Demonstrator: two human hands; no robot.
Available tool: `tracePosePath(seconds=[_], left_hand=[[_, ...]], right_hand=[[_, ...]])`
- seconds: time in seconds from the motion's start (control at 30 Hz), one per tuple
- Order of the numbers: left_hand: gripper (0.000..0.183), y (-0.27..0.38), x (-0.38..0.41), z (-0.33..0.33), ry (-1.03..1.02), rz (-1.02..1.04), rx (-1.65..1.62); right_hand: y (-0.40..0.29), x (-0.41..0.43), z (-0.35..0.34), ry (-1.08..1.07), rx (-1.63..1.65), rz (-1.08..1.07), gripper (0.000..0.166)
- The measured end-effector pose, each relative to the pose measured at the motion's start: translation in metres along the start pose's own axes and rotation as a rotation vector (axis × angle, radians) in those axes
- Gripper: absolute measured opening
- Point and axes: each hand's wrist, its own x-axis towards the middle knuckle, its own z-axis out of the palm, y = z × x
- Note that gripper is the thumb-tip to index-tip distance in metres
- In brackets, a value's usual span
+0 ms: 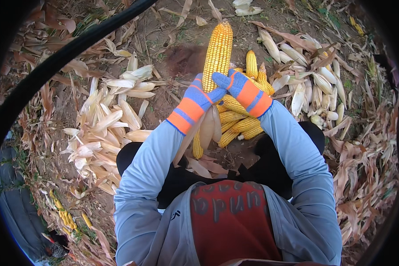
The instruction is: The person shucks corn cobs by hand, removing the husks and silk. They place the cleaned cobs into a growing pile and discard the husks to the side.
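A bare yellow ear of corn [217, 50] points away from me, its kernels showing. My left hand [193, 103], in a blue and orange knit glove, is wrapped around its lower end. The gloved fingers of my right hand [244, 88] press on the same end from the right, and the two hands meet there. Pale husk leaves [209, 128] hang below my left hand, towards me. Beneath and beyond my right hand lies a pile of husked corn ears [234, 116] on the soil, partly hidden by my hands and sleeve.
Loose dry husks [103, 129] are heaped on the left. Ears still in their husks [319, 83] form a pile on the right. Several yellow ears [65, 214] lie at the lower left, near a dark sheet [16, 206]. A black curved bar [69, 50] crosses the upper left.
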Motion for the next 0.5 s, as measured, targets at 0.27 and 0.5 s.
tracePosePath(seconds=[0.27, 0.5], left_hand=[[0.034, 0.011, -0.008, -0.011, 0.031, 0.031, 0.569], [0.043, -0.004, -0.024, 0.009, 0.040, 0.346, 1.219]], right_hand=[[-0.009, 0.000, -0.023, 0.414, 0.574, 0.314, 0.032], [0.007, -0.002, -0.022, 0.579, 0.417, 0.273, 0.033]])
